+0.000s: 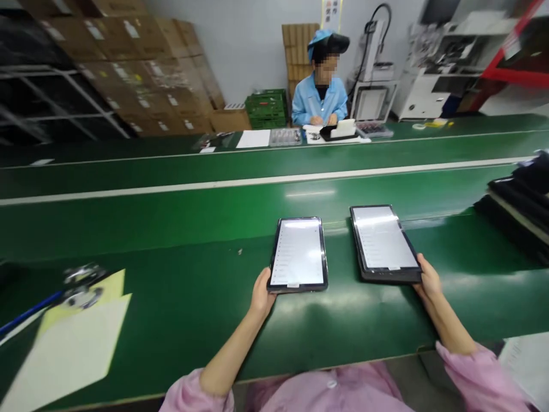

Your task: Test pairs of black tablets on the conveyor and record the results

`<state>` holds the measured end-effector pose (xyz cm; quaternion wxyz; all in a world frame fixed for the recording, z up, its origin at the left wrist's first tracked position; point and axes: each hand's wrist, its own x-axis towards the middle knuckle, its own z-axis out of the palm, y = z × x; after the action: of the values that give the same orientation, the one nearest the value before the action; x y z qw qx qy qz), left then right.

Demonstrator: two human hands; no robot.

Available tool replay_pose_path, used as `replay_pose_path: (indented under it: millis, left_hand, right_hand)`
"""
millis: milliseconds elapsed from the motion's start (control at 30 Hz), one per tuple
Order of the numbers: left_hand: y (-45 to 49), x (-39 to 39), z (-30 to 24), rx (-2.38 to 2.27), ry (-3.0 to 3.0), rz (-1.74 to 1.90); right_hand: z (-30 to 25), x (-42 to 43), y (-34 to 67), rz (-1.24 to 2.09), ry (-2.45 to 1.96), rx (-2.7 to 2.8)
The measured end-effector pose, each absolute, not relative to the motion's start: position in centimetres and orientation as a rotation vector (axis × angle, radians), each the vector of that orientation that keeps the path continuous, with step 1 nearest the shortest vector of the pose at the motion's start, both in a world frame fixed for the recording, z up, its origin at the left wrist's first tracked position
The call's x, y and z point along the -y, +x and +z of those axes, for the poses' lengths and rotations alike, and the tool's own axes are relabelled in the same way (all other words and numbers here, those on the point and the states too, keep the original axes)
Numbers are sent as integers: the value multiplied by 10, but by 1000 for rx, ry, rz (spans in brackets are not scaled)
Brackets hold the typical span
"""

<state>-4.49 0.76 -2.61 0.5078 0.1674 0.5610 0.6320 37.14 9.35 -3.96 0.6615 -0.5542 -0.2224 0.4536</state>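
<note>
The left hand (262, 293) closes narrowly around the lower edge of a slim black-framed tablet with a lit white screen (298, 254), its fingers apparently tucked beneath, though the angle hides them. The right hand (429, 279) holds the lower right corner of a second tablet in a thicker dark case (383, 240) in much the same way. Both tablets lie flat and screen-up, side by side, near the middle of a long green belt counter (180, 343). Gripping only their edges seems to leave both bright screens uncovered and readable together. Pink sleeves (189, 389) reach over the counter's near edge. At the counter's right end, a pile of flat black panels (514, 212) sits within reach of the right hand. At its left end, pale yellow paper sheets (72, 343) lie beside a blue rod (30, 312), with a blurred metal object (81, 286) resting on them. Across the counter, a co-worker in a pale blue smock (319, 100) sits with both hands over papers, in front of stacked cardboard boxes (128, 74).
</note>
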Motion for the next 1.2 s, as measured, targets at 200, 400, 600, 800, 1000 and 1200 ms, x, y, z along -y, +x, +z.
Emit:
replay_pose_path:
  millis: [200, 400, 600, 800, 1000, 1200]
  left_hand:
    - [-76, 109, -31, -1551, 308, 1480]
    - [-81, 155, -23, -1915, 874, 1458]
    - [-90, 157, -5, -2194, 1632, 1172]
    - [-78, 138, -7, -2258, 1841, 837]
    - [-74, 151, -13, -2062, 2372, 754]
    - [-86, 150, -33, -2277, 2461, 1046]
  right_hand:
    - [-53, 8, 307, 1143, -1490, 698]
    - [-31, 37, 281, 930, -1664, 1169]
    - [11, 26, 279, 204, -1578, 2028]
    - [25, 19, 220, 152, -1102, 2606]
    - [36, 11, 264, 169, -1134, 2396]
    - [40, 17, 305, 218, -1156, 1839]
